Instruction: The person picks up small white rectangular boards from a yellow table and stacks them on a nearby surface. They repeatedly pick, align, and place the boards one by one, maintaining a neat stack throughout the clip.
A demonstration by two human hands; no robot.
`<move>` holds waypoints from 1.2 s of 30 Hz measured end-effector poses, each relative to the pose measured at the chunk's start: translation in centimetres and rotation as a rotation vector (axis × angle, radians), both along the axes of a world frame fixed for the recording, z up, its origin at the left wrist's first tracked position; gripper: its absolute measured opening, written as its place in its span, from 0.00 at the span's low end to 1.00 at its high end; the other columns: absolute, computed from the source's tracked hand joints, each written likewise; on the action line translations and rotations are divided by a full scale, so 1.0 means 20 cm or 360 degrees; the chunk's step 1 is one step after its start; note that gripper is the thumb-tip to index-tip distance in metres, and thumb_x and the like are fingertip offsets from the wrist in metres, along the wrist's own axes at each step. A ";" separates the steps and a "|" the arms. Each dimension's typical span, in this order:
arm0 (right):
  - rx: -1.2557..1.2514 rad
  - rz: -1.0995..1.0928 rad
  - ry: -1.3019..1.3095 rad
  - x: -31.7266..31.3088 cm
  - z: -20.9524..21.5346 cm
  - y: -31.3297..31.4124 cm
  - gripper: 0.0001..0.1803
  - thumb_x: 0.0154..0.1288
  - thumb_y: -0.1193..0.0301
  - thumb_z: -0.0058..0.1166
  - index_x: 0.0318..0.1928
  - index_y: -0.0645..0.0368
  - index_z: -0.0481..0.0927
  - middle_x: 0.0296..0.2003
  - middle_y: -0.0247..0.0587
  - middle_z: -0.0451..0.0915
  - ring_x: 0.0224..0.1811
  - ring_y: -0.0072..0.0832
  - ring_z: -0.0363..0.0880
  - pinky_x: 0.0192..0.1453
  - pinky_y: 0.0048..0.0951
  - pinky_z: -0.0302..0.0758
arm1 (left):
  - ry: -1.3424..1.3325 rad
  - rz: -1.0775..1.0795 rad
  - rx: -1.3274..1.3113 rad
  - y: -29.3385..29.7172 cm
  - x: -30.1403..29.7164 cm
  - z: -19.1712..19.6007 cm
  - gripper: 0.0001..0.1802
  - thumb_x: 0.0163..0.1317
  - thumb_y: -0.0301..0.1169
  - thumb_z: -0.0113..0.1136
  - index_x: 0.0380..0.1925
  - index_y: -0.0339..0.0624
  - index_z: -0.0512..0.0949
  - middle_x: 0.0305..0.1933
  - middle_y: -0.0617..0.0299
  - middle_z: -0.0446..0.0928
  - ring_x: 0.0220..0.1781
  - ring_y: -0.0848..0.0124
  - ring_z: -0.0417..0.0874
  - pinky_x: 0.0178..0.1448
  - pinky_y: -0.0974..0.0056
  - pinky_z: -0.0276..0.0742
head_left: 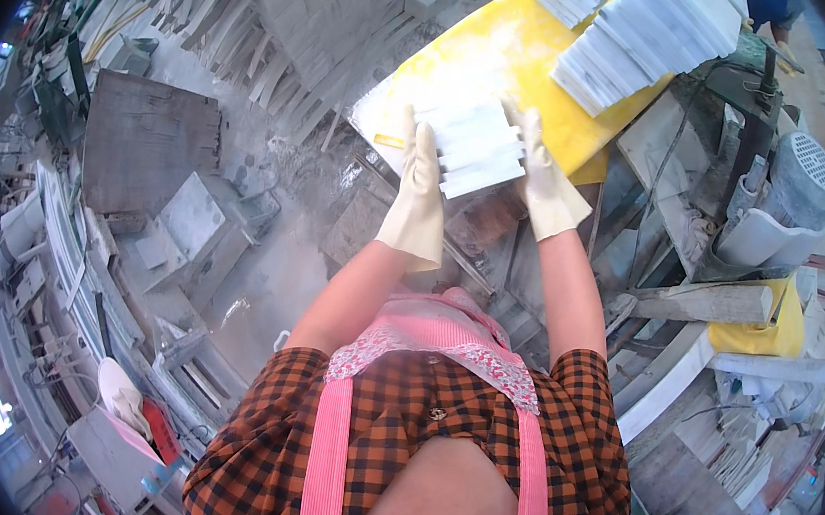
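Observation:
Between my two hands is a stack of white-grey stone strips (474, 148), its ends stepped unevenly along both sides. My left hand (419, 193), in a cream rubber glove, presses against the left ends with fingers pointing away from me. On the right ends, my right hand (546, 186) in a matching glove grips the same stack. The strips are at the near edge of a yellow-topped table (514, 52), whose middle is washed out by glare. Whether the stack rests on the table or is lifted, I cannot tell.
Larger piles of stone strips (646, 46) lie on the table's far right. A grey motor (804, 183) stands to the right. Thin offcuts (222, 16) lean at the far left, near a brown board (153, 145) and a metal box (195, 225). Another person's legs (775, 14) show far right.

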State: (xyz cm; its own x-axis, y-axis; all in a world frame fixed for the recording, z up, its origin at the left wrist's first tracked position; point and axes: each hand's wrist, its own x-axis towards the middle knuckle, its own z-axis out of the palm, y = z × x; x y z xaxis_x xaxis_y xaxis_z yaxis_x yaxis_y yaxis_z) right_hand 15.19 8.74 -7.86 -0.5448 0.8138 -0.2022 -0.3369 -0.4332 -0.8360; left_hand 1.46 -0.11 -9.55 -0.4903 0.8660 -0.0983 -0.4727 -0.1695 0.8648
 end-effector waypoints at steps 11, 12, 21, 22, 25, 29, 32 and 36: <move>0.0084 0.0157 -0.0058 -0.03 -0.02 0.08 0.39 0.85 0.46 0.29 0.80 0.63 0.52 0.80 0.50 0.55 0.83 0.36 0.53 0.84 0.37 0.53 | -0.0028 -0.0128 0.0142 -0.02 0.00 0.06 0.44 0.76 0.59 0.49 0.79 0.38 0.55 0.76 0.49 0.65 0.76 0.59 0.69 0.78 0.56 0.64; 0.0087 0.0165 -0.0058 -0.01 -0.02 0.09 0.39 0.85 0.46 0.29 0.80 0.63 0.52 0.80 0.49 0.55 0.83 0.36 0.53 0.84 0.37 0.53 | 0.0045 -0.0107 0.0142 -0.02 0.00 0.07 0.45 0.76 0.59 0.49 0.79 0.37 0.55 0.76 0.49 0.65 0.76 0.59 0.68 0.78 0.56 0.64; 0.0171 0.0170 -0.0158 -0.06 -0.06 0.10 0.37 0.85 0.47 0.30 0.79 0.63 0.55 0.79 0.49 0.58 0.82 0.35 0.54 0.84 0.37 0.54 | -0.0296 0.0087 0.0026 -0.03 0.06 0.12 0.48 0.73 0.59 0.55 0.80 0.40 0.53 0.79 0.53 0.63 0.77 0.59 0.68 0.78 0.55 0.66; 0.0175 0.0170 -0.0165 -0.06 -0.07 0.09 0.37 0.85 0.48 0.30 0.79 0.63 0.55 0.78 0.49 0.58 0.82 0.35 0.55 0.84 0.36 0.54 | -0.0258 0.0061 0.0099 -0.04 0.07 0.11 0.48 0.73 0.59 0.55 0.81 0.41 0.52 0.79 0.53 0.62 0.77 0.59 0.67 0.78 0.55 0.65; 0.0205 0.0164 -0.0184 -0.05 -0.07 0.08 0.37 0.85 0.48 0.31 0.79 0.63 0.56 0.78 0.48 0.59 0.81 0.35 0.55 0.83 0.36 0.55 | -0.0075 0.0064 0.0173 -0.03 0.06 0.07 0.49 0.77 0.54 0.52 0.82 0.39 0.41 0.80 0.48 0.59 0.78 0.57 0.66 0.79 0.55 0.62; 0.0231 0.0182 -0.0202 -0.07 -0.06 0.09 0.36 0.85 0.49 0.31 0.78 0.63 0.57 0.78 0.48 0.60 0.81 0.35 0.56 0.83 0.36 0.55 | 0.0018 0.0036 0.0145 -0.01 0.03 -0.02 0.46 0.78 0.48 0.50 0.82 0.38 0.40 0.79 0.47 0.61 0.77 0.57 0.67 0.79 0.55 0.63; 0.0276 0.0197 -0.0212 -0.09 -0.06 0.09 0.35 0.85 0.49 0.31 0.78 0.63 0.58 0.77 0.48 0.60 0.81 0.35 0.57 0.83 0.36 0.55 | 0.0050 -0.0015 0.0312 0.02 0.00 -0.07 0.44 0.79 0.45 0.48 0.82 0.37 0.40 0.78 0.46 0.62 0.75 0.57 0.69 0.78 0.55 0.63; 0.0305 0.0195 -0.0236 -0.08 -0.07 0.10 0.35 0.85 0.50 0.32 0.77 0.63 0.59 0.77 0.47 0.61 0.80 0.35 0.57 0.83 0.36 0.56 | 0.0052 -0.0030 0.0140 0.00 0.01 -0.07 0.43 0.78 0.45 0.49 0.81 0.36 0.42 0.77 0.46 0.64 0.73 0.57 0.71 0.77 0.55 0.64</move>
State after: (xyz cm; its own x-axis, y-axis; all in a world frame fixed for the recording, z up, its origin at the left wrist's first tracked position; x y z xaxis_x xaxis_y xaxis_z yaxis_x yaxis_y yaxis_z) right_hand 13.67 10.64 -9.17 -0.6172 0.7750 -0.1358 -0.1593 -0.2921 -0.9430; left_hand 1.62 -0.19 -10.90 -0.4757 0.8796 -0.0059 -0.4484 -0.2368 0.8619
